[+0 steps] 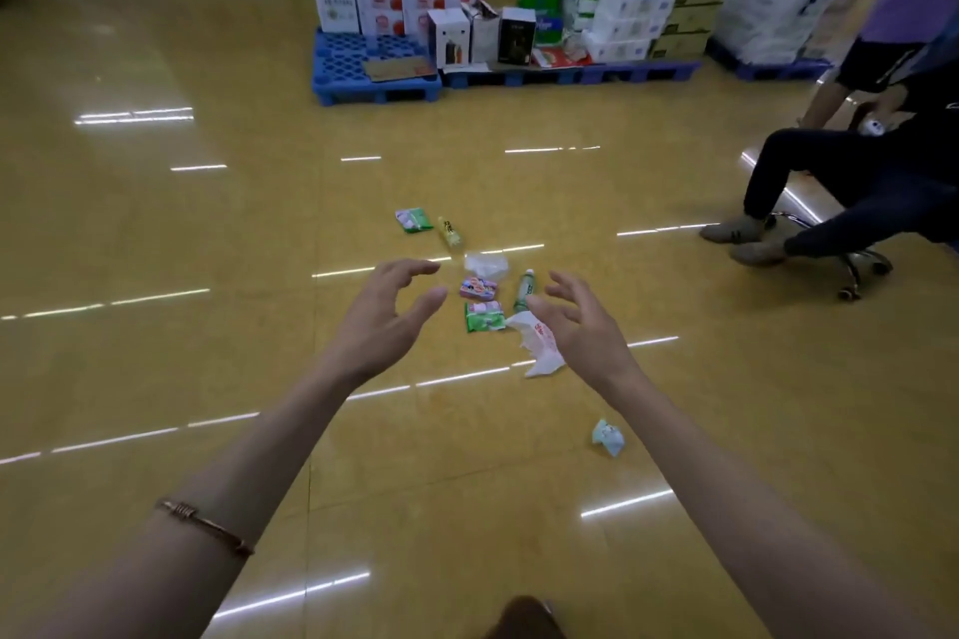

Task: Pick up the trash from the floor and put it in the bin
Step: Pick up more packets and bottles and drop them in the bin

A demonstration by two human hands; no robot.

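Trash lies scattered on the shiny yellow floor (155, 234) ahead of me. A green wrapper (413, 220) and a yellow tube (449, 231) lie farthest off. Closer are a clear plastic scrap (487, 264), a pink packet (478, 288), a second green wrapper (484, 316), a green-and-white tube (524, 290) and a white plastic bag (539, 345). A crumpled pale blue paper (608, 437) lies nearest, to the right. My left hand (386, 314) and my right hand (584, 322) reach out above the pile, fingers spread and empty. No bin is in view.
A seated person's legs (809, 192) and a wheeled chair base (856, 270) are at the right. Blue pallets (376, 83) stacked with boxes and paper goods (622, 10) stand at the back. Another person (903, 16) stands at the far right.
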